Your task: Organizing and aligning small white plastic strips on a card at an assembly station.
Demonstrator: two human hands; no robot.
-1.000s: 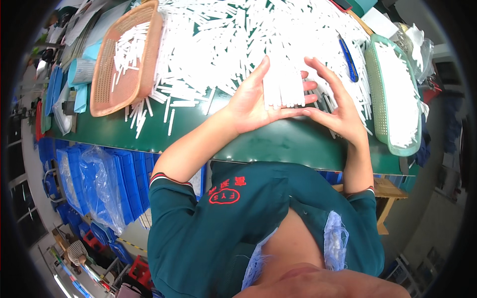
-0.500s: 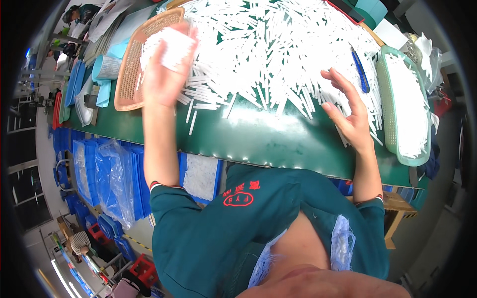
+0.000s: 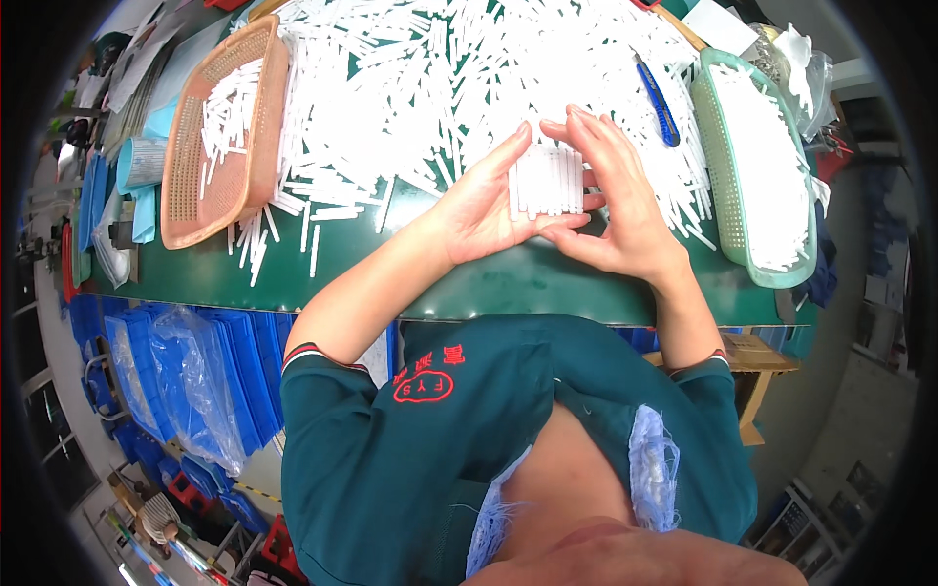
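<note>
A neat row of short white plastic sticks (image 3: 547, 182) lies on the green table (image 3: 352, 278), pressed between my two hands. My left hand (image 3: 481, 207) cups its left side with fingers stretched upward. My right hand (image 3: 611, 200) closes in from the right and underneath, thumb along the bottom edge. Behind both hands spreads a big loose heap of the same white sticks (image 3: 440, 88).
An orange mesh basket (image 3: 195, 146) with several sticks sits at the left. A green mesh basket (image 3: 728, 176) full of white sticks stands at the right. A blue utility knife (image 3: 657, 105) lies in the heap. Blue bins and plastic bags (image 3: 186, 371) sit below the table edge.
My left hand has come back from the orange basket to the middle. Both hands now squeeze a fresh row of white sticks together.
</note>
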